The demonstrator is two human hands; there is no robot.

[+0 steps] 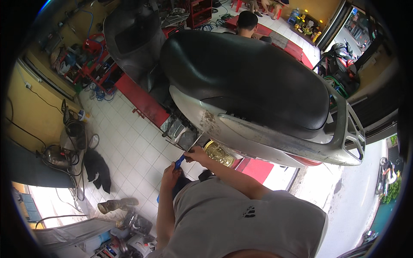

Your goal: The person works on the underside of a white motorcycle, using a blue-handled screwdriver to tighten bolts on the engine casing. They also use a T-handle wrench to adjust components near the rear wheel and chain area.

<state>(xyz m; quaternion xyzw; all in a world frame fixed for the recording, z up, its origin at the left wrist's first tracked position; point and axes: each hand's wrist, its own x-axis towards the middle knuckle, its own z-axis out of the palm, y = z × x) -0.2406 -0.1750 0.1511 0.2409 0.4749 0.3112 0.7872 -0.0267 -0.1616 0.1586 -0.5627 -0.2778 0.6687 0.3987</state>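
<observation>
A grey scooter (pixel 266 137) with a black seat (pixel 245 77) stands raised on a red lift (pixel 142 101) in front of me. My left hand (pixel 171 173) grips a blue-handled tool (pixel 179 162) that points up toward the scooter's underside. My right hand (pixel 197 153) sits just above it, fingers curled at the tool's metal end. That hand is beside a round brass-coloured engine cover (pixel 219 154) and below the ribbed footrest (pixel 183 134). What the tool's tip touches is hidden by my fingers.
The floor is white tile (pixel 129 150), with a black cloth (pixel 98 168), boots (pixel 115 205) and hoses along the yellow left wall. Red tool racks (pixel 92 64) stand at the back left. Another person (pixel 247 23) sits behind the scooter. More motorbikes are parked at the right.
</observation>
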